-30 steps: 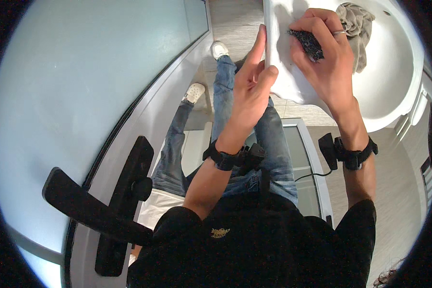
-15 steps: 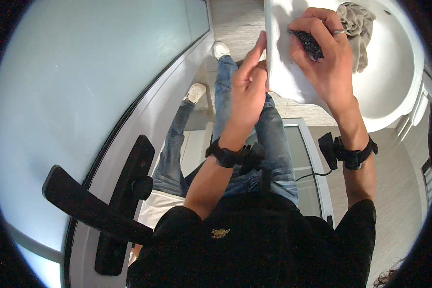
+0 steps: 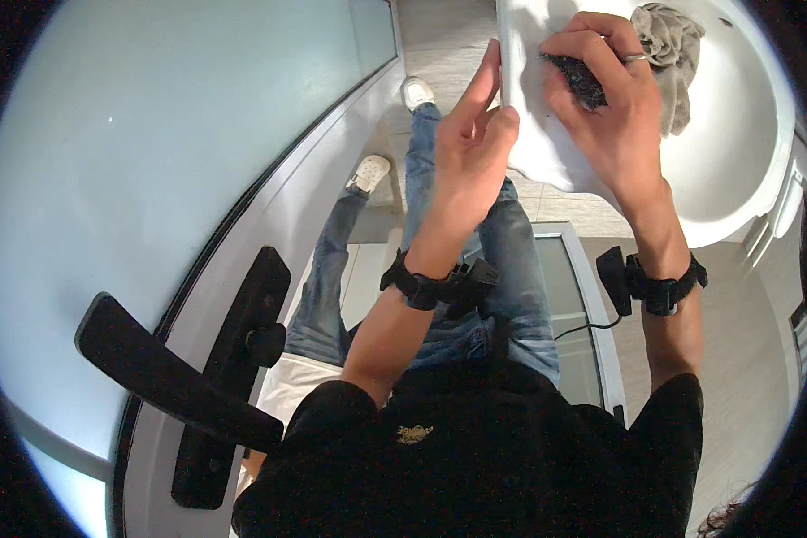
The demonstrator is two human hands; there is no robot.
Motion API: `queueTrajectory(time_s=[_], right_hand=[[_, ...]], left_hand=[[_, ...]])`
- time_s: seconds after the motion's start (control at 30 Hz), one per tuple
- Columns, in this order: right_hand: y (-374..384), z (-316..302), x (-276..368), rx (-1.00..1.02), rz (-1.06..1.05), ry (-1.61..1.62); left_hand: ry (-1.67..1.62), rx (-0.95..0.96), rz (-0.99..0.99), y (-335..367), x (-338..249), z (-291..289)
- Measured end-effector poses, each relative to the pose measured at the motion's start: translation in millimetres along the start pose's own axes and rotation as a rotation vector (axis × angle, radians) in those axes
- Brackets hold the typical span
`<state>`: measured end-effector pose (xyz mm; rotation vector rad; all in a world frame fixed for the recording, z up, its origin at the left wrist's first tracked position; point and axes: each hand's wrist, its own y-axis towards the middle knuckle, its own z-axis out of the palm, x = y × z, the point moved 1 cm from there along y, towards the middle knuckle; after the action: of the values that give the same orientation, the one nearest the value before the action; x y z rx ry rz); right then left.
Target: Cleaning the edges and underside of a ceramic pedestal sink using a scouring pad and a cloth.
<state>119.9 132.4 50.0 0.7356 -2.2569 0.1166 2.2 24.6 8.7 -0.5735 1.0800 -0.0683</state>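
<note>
A: Item one, right hand?
B: Right hand [image 3: 623, 112], one, fingers curled and pinching a dark, rough-textured pad [image 3: 580, 82] between thumb and fingertips. Ring [image 3: 636, 57], silver-toned, on one finger.
A: Location of the pad?
B: Over the flat left ledge of the white sink [image 3: 731, 143]. How firmly it presses there, I cannot tell.
A: Item two, left hand?
B: Left hand [image 3: 471, 157], one, nothing seen in its grasp. Thumb and forefinger spread apart, the forefinger pointing up along the sink's left edge. Whether it touches that edge, I cannot tell.
A: Contents of the basin?
B: Cloth [image 3: 677, 49], grey-brown, crumpled, just right of the right hand.
A: Worn articles?
B: Black wrist strap [image 3: 419, 285] on the left arm, a second black strap [image 3: 662, 294] on the right; black shirt [image 3: 475, 457]; blue jeans [image 3: 520, 278].
A: Fixtures at left?
B: Door [image 3: 188, 152], pale panel, white frame; door handle [image 3: 170, 377], black, lever type.
</note>
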Motion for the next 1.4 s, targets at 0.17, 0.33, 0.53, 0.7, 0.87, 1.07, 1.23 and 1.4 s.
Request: queueTrajectory(time_s=[0.17, 0.33, 0.53, 0.7, 0.87, 1.07, 1.23, 1.4], right_hand=[[-1.7, -0.4, -2.1, 0.003, 0.014, 0.005], [-2.4, -2.2, -1.2, 0.008, 0.019, -0.001], [-2.0, -2.7, -1.1, -0.011, 0.005, -0.002], [-2.8, -0.7, -0.2, 0.003, 0.064, 0.011], [7.5, -3.4, 5.5, -0.023, -0.030, 0.001], [4.3, -3.0, 1.7, -0.019, 0.013, -0.021], [5.2, -2.1, 1.4, -0.022, 0.019, -0.032], [12.4, -4.8, 3.7, -0.020, -0.052, 0.027]], left_hand=[[-0.013, 0.090, 0.049, -5.5, -2.8, -3.8], [-0.064, -0.062, -0.035, -4.7, -5.8, 11.6], [0.014, 0.022, 0.004, -9.5, -3.4, 2.5], [-0.114, 0.017, -0.029, -9.5, -4.5, 3.1], [-0.122, -0.098, -0.014, -5.5, -5.4, 6.8], [-0.189, 0.006, -0.080, -9.2, -10.0, 5.4], [-0.168, -0.139, -0.043, -1.1, -12.0, 15.1], [0.003, -0.047, -0.071, -5.0, -14.3, 7.0]])
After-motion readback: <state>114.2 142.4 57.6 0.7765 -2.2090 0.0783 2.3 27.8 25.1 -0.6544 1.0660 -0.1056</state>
